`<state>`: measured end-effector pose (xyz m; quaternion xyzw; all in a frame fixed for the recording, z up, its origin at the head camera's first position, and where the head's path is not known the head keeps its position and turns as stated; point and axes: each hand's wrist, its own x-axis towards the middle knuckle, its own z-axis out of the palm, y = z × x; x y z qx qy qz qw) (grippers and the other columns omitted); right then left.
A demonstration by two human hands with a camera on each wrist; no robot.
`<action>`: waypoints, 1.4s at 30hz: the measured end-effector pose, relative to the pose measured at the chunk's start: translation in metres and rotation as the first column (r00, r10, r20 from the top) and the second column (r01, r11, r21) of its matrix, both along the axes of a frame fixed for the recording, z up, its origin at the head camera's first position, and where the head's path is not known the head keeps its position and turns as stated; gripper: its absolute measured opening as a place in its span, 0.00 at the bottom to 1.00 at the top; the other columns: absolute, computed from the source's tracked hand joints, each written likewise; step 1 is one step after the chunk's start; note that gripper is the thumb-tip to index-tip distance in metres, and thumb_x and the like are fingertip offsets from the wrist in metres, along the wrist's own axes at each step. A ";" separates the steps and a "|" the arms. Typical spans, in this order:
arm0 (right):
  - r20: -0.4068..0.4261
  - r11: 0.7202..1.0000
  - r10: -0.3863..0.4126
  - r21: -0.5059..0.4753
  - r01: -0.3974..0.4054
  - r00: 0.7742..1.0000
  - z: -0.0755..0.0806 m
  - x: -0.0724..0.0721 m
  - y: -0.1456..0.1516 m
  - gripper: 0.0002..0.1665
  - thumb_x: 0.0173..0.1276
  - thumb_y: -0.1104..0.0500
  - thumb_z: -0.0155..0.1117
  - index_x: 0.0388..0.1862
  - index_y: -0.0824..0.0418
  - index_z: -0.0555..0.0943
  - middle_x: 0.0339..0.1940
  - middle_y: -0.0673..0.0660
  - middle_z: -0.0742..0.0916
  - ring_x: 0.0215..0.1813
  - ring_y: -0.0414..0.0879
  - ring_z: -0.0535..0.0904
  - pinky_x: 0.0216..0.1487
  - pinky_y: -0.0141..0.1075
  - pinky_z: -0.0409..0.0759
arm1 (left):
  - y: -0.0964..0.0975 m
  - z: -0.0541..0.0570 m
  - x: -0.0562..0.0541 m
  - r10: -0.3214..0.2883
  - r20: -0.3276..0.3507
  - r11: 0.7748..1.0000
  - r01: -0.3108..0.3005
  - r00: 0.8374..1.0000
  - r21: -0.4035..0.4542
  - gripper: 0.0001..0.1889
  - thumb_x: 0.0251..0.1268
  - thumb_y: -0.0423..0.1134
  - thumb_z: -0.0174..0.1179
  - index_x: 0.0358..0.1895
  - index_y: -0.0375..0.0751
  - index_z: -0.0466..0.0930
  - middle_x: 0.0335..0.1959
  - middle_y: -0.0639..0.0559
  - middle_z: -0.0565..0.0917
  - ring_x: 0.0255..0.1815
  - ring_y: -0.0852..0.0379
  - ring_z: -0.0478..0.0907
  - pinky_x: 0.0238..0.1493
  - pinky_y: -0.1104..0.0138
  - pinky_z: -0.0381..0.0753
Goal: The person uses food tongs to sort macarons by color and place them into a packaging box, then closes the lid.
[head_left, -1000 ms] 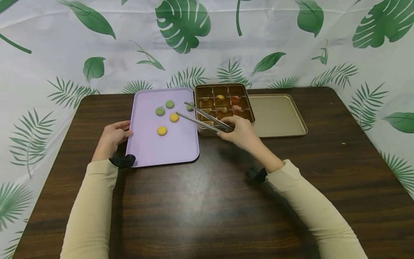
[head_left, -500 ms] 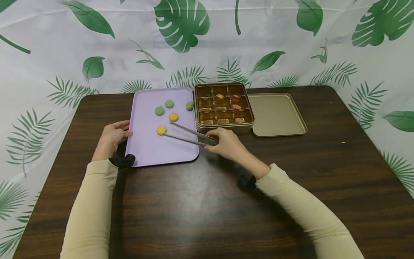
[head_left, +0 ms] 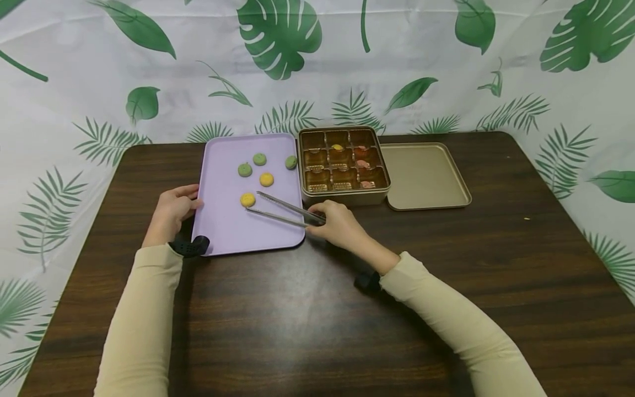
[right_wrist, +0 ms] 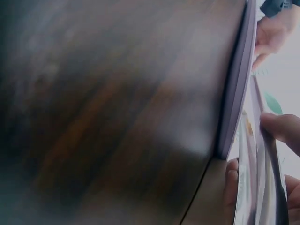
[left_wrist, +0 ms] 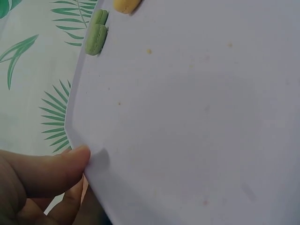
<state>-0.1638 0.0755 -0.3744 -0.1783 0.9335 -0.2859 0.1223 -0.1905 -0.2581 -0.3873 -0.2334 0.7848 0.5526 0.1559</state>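
Pinches the lilac tray (head_left: 223,231) with the left hand (head_left: 173,209), seemingly for steadiness, and grips metal tongs (head_left: 283,202) in the right hand (head_left: 339,225), spread apparently to admit the nearer yellow macaron (head_left: 247,199) beside them on the tray.

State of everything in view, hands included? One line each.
Left hand: gripping the tray's left edge
Right hand: holding the tongs
Tongs: open, tips apart near the front yellow macaron
Purple tray: flat on the table
Yellow macarons: two, lying on the tray
Green macarons: three, on the tray
Gold tin: open, partly filled
Gold lid: off, flat beside the tin
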 end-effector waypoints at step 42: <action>-0.025 0.999 -0.022 -0.032 0.021 0.999 0.012 0.001 -0.005 0.20 0.59 0.56 0.70 0.51 0.60 0.83 0.47 0.59 0.86 0.46 0.51 0.81 0.47 0.43 0.80 | -0.008 -0.007 0.004 -0.044 -0.028 0.999 0.044 0.999 0.003 0.30 0.71 0.38 0.50 0.74 0.44 0.56 0.70 0.42 0.64 0.56 0.63 0.68 0.73 0.59 0.64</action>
